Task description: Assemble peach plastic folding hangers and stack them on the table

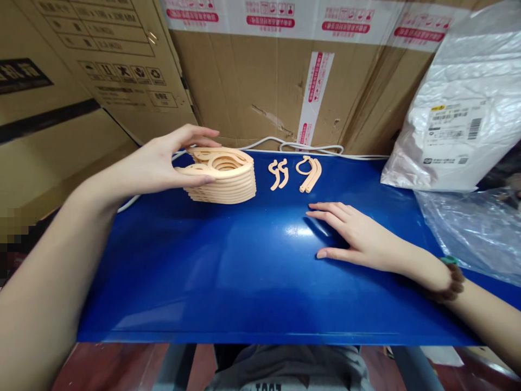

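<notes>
My left hand (pixel 171 160) holds the upper part of a neat stack of flat, beige plastic pieces (pixel 228 187). Its thumb lies along the near side and the fingers reach over the far side. The pieces are rounded, with large openings in them; whether the top one is lifted off the others I cannot tell. My right hand (pixel 350 233) hovers over or rests on the blue tabletop, fingers spread and holding nothing. Beyond it lie two small S-curved beige pieces (pixel 279 175) and, to their right, a beige hook-shaped piece (pixel 302 166) beside two curved bars (pixel 311 176).
The blue table (pixel 228 282) meets cardboard boxes (pixel 252 92) at its back and left. A white cable (pixel 301 147) runs along the rear edge. At the right stand a white shipping bag (pixel 443 119) and a clear plastic bag (pixel 468 228).
</notes>
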Available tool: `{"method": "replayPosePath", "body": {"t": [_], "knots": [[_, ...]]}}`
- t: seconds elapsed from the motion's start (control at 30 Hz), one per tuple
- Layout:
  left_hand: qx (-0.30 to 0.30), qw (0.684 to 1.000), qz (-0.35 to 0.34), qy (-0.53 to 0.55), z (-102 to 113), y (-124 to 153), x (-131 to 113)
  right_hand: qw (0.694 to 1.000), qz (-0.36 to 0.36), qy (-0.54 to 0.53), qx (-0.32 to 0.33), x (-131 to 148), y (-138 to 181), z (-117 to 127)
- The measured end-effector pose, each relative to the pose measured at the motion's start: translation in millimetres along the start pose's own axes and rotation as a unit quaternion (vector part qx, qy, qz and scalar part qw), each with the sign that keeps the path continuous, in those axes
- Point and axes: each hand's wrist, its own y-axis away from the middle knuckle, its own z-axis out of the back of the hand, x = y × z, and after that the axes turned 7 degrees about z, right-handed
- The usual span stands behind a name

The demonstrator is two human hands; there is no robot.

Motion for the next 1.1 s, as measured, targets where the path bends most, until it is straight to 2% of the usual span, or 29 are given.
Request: {"method": "replayPosePath", "body": {"t": [0.17,0.43,1.1], "knots": [[-0.009,1.000,-0.010,-0.007,-0.6,-0.8,6.2,1.000,0.005,-0.006,-0.005,-1.8,0.5,0.6],[-0.008,0.999,-0.027,-0.019,-0.3,0.0,2.0,1.000,0.002,0.004,0.005,-1.7,-0.3,0.5],[-0.003,0.999,-0.013,-0.029,-1.0,0.6,-3.4,1.000,0.005,-0.009,-0.009,-1.4,0.6,0.8]]}}
